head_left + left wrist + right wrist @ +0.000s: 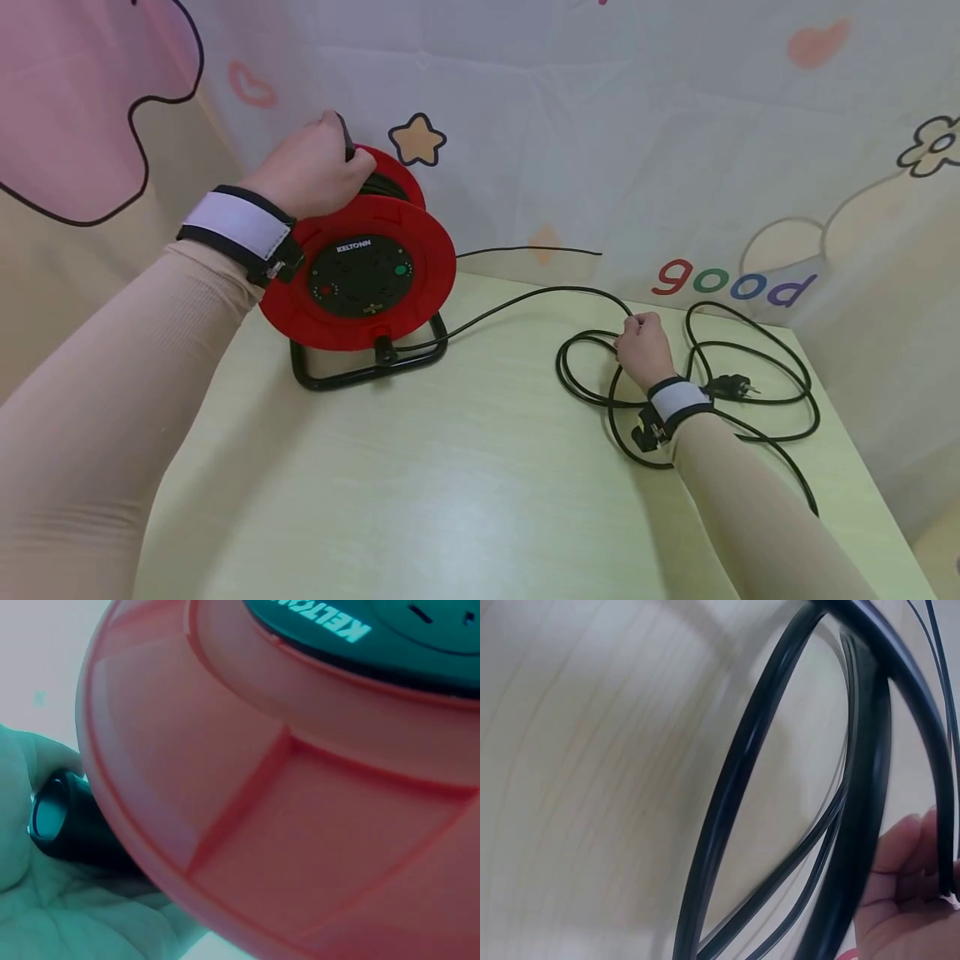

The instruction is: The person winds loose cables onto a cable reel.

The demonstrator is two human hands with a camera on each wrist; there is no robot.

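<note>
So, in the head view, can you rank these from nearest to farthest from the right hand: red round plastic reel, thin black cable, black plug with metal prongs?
1. Thin black cable: held in the right hand.
2. Black plug with metal prongs: just to that hand's right.
3. Red round plastic reel: over to the left.

Table (450, 467): pale top, I can make out wood grain on my right wrist feed, plus some glare toward the near side
Backdrop (525, 167): whitish sheet behind the table, kinda creased
Pink patch (90, 100): upper left, wavy black border
Star (417, 140): tan, thick black outline
Solid heart (818, 44): salmon, up top right
Lettering (731, 282): I'm reading "good", multicolour
Flower (933, 146): black outline, far right
</note>
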